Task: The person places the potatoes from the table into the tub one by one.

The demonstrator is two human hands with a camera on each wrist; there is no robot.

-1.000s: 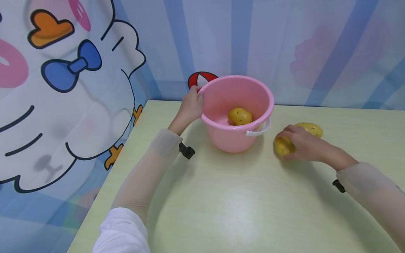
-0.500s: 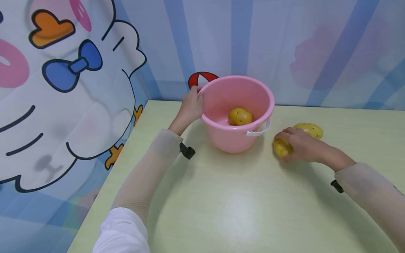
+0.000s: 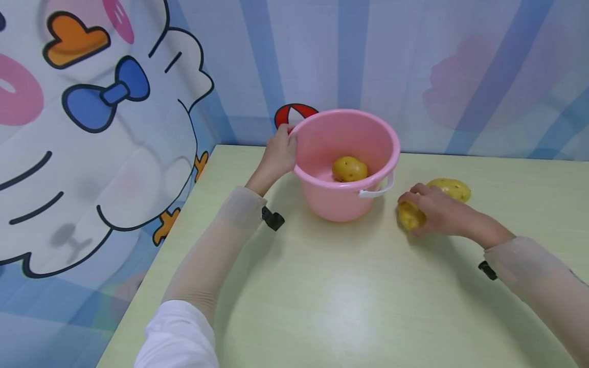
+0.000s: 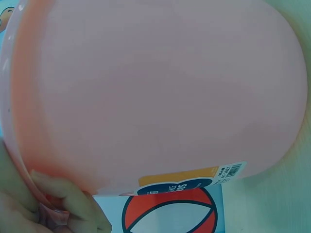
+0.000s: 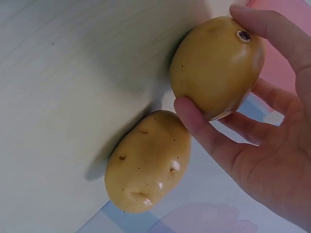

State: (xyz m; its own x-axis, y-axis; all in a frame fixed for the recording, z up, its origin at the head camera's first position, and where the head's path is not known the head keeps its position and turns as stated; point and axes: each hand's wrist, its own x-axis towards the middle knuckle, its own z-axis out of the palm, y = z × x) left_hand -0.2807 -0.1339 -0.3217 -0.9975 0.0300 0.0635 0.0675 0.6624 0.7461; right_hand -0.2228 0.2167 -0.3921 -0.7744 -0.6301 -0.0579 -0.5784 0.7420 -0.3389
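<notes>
A pink bucket [image 3: 338, 202] stands upright at the back of the table, with one potato [image 3: 349, 169] lying inside. My left hand [image 3: 278, 153] grips the bucket's rim on its left side; in the left wrist view the fingers [image 4: 63, 194] curl over the rim. To the right of the bucket, my right hand [image 3: 439, 209] holds a second potato [image 5: 216, 68] between thumb and fingers, at the tabletop. Just behind that hand lies a third potato [image 3: 453, 189], partly covered by it in the head view. The right wrist view shows this other potato [image 5: 148, 162] whole.
The bucket's white handle [image 3: 377, 193] hangs down at its front right. A pale table [image 3: 322, 301] carries everything, and a printed cloth [image 3: 395, 66] rises right behind its back edge. Another cartoon-printed cloth [image 3: 133, 168] borders the left side. A label [image 4: 189, 182] sticks to the bucket.
My right hand has shifted very slightly left with the potato in its fingers. The left hand and the bucket have stayed in place.
</notes>
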